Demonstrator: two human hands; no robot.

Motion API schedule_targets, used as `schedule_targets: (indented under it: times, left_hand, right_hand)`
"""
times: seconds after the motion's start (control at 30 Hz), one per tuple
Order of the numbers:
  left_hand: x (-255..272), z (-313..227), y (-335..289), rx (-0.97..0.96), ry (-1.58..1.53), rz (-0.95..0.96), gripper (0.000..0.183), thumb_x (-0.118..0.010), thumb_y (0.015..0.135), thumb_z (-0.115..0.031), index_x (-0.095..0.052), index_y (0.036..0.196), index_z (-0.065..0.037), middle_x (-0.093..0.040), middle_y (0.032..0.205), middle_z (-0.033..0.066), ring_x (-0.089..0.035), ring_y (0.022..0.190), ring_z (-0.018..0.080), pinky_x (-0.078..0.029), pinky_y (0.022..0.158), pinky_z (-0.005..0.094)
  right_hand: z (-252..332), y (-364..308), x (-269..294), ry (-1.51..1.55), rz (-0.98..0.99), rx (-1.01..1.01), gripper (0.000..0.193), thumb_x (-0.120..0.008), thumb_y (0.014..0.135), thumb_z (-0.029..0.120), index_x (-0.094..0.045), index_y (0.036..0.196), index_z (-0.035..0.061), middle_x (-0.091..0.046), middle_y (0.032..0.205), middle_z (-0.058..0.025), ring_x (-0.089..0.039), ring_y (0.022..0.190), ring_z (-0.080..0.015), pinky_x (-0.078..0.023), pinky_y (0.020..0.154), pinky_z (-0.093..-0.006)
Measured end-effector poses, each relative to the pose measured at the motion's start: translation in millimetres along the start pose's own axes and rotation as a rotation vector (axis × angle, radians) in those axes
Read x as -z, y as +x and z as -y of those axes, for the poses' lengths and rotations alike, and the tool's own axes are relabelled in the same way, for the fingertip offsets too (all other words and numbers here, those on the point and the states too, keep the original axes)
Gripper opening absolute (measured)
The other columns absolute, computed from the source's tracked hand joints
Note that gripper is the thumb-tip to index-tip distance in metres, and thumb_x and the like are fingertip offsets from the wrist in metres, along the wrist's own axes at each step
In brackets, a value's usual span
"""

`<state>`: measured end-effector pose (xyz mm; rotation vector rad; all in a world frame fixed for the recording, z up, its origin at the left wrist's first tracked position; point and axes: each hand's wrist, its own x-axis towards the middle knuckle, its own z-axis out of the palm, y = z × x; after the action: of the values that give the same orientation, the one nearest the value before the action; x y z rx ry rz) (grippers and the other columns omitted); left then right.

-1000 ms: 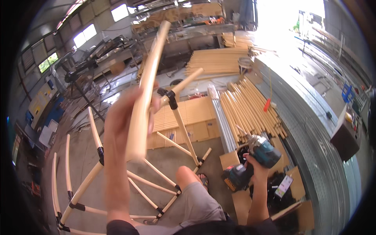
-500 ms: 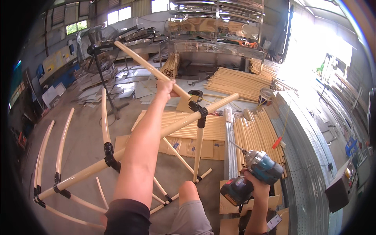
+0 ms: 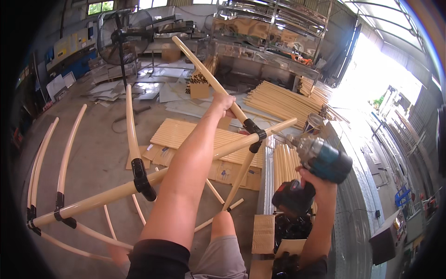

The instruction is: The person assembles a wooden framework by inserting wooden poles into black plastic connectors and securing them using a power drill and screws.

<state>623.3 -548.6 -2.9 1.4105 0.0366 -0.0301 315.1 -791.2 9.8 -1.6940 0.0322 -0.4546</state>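
Note:
My left hand [image 3: 224, 103] is closed round a cream tube [image 3: 200, 67] that slants up and away from a black pipe joint [image 3: 253, 128]. This joint clamps the tube to a long cream crossbar [image 3: 104, 199], which runs low left to upper right and carries several more black joints and upright tubes. In my right hand [image 3: 318, 183] is a teal-and-black cordless impact driver [image 3: 327, 160] with a long bit. The bit points left toward the end of the crossbar by the joint; whether it touches a screw there is too blurred to tell. My left forearm hides part of the crossbar.
Bundled cream tubes [image 3: 278, 104] lie beyond the frame, with more on cardboard [image 3: 181, 139]. An open carton [image 3: 264, 232] of black joints stands below my right hand. Long metal profiles [image 3: 346, 223] line the right side. A floor fan [image 3: 121, 37] stands far left.
My right hand has raised the driver, bringing its bit up near the joint. The view has shifted, and my left hand with the tube and frame end appears farther right.

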Motion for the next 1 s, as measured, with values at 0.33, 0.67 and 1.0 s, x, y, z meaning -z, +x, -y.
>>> schedule_targets:
  times: [0.33,0.67,1.0]
  left_hand:
    - [-5.0,7.3,13.0,0.051,0.016,0.031,0.035,-0.057,0.089,-0.007,-0.040,0.114,0.011,-0.059,0.100,0.0272,-0.069,0.074,0.0418,-0.062,0.056,0.0525]
    - [-10.3,18.0,-7.8,0.238,0.152,0.301,0.033,-0.042,0.090,-0.011,-0.053,0.104,0.016,-0.068,0.087,0.0297,-0.071,0.072,0.0376,-0.061,0.056,0.0443]
    - [-15.1,29.2,-8.1,0.214,-0.008,0.277,0.038,-0.042,0.091,-0.009,-0.033,0.113,0.020,-0.063,0.089,0.0338,-0.069,0.066,0.0417,-0.062,0.055,0.0521]
  right_hand:
    - [54.4,100.1,-25.7,-0.360,0.206,0.033,0.029,-0.076,0.066,0.002,-0.062,0.092,0.0019,-0.059,0.067,-0.0014,-0.053,0.048,-0.0087,-0.042,0.042,-0.0242]
    - [95.9,122.9,-43.9,-0.618,0.314,-0.070,0.030,-0.077,0.062,0.002,-0.066,0.090,0.0031,-0.062,0.067,-0.0029,-0.052,0.045,-0.0088,-0.040,0.041,-0.0240]
    - [117.5,150.7,-55.2,-0.763,0.457,-0.188,0.021,-0.074,0.062,0.003,-0.063,0.078,-0.0012,-0.061,0.063,-0.0065,-0.056,0.047,-0.0123,-0.043,0.040,-0.0278]
